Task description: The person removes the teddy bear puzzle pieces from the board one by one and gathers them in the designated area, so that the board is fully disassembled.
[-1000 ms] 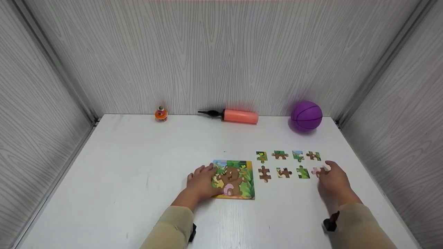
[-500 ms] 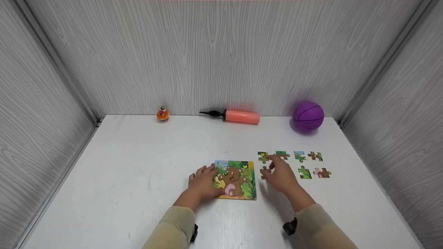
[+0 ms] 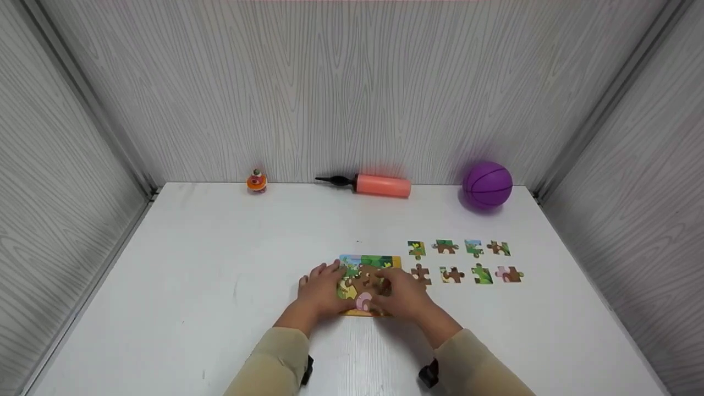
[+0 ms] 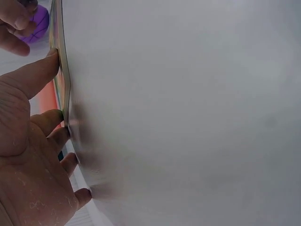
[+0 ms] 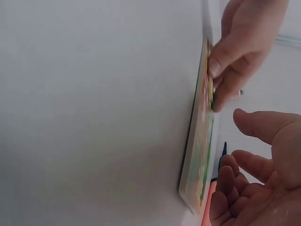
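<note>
A square picture puzzle [image 3: 367, 281] showing a brown bear among green leaves lies flat on the white table. At its left side, my left hand [image 3: 320, 290] rests with spread fingers; the thumb touches the puzzle's surface near the front edge in the right wrist view. My right hand [image 3: 404, 291] hovers over the right part of the puzzle and hides some of it. In the right wrist view its thumb and index finger [image 5: 254, 161] stand apart, with nothing visible between them. A brown jigsaw piece [image 3: 421, 272] lies just beyond the right hand, partly covered by it.
Several loose jigsaw pieces lie in two rows right of the puzzle, among them a green piece [image 3: 482, 274] and a pink-brown piece [image 3: 509, 274]. Along the back wall are a small orange toy [image 3: 257, 181], a red hand pump [image 3: 383, 186] and a purple ball [image 3: 487, 185].
My right hand has moved left from the far-right jigsaw piece, past the loose pieces, to above the puzzle. The left hand and loose pieces have stayed in place.
</note>
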Tool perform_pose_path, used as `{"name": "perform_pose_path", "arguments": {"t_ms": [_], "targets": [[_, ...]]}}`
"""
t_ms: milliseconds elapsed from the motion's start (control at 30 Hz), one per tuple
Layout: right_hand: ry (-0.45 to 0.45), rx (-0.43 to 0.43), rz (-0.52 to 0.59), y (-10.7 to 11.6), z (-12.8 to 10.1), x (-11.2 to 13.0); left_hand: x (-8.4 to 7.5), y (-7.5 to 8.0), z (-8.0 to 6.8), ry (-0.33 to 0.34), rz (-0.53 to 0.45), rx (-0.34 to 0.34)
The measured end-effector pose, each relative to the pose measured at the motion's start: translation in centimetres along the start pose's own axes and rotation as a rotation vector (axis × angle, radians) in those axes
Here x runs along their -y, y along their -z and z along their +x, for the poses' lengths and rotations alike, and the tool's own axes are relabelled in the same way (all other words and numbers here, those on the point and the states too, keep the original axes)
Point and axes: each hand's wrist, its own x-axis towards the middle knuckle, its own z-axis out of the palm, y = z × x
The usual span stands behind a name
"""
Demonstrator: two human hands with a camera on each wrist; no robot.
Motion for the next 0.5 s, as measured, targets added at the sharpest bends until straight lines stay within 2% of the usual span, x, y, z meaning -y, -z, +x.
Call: {"name": "perform_pose_path", "arguments": {"t_ms": [200, 500], "targets": [[0.040, 0.082, 0.009, -1.5, 0.4, 0.7, 0.1, 0.0, 0.0, 0.002, -0.016, 0.002], [0.070, 0.106, -0.037, -2.6, 0.5, 1.1, 0.1, 0.1, -0.1, -0.014, -0.008, -0.002]]}}
